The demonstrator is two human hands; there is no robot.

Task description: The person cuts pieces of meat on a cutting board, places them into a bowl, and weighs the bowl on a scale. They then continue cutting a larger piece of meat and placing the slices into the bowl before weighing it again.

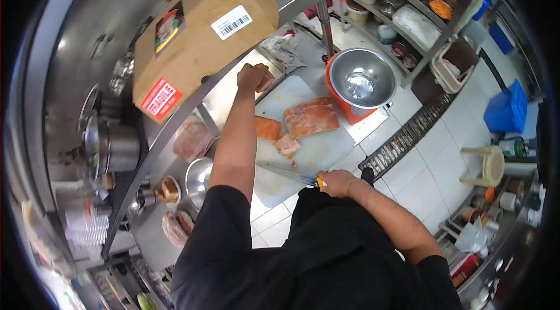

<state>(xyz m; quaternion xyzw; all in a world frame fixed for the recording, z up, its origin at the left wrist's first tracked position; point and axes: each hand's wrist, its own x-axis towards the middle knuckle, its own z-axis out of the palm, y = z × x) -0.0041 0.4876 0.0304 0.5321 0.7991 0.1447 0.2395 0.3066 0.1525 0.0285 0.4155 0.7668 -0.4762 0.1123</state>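
My left hand [252, 76] is closed on a piece of meat [265, 82] above the metal tray [230, 87], at the far edge of the white cutting board [315, 155]. In my right hand [336, 184] is the yellow handle of a knife [291, 174], its blade pointing left over the board's near edge. On the board lie a large orange-pink slab of meat [312, 118], a smaller orange block [268, 129] partly behind my left forearm, and a pale pink piece [287, 145] between them.
A steel bowl [362, 81] sits on an orange container right of the board. A cardboard box [204, 41] rests on the shelf above the tray. Left of my arm are wrapped meat [193, 138] and another steel bowl [199, 181]. Floor drain grating [408, 132] runs at the right.
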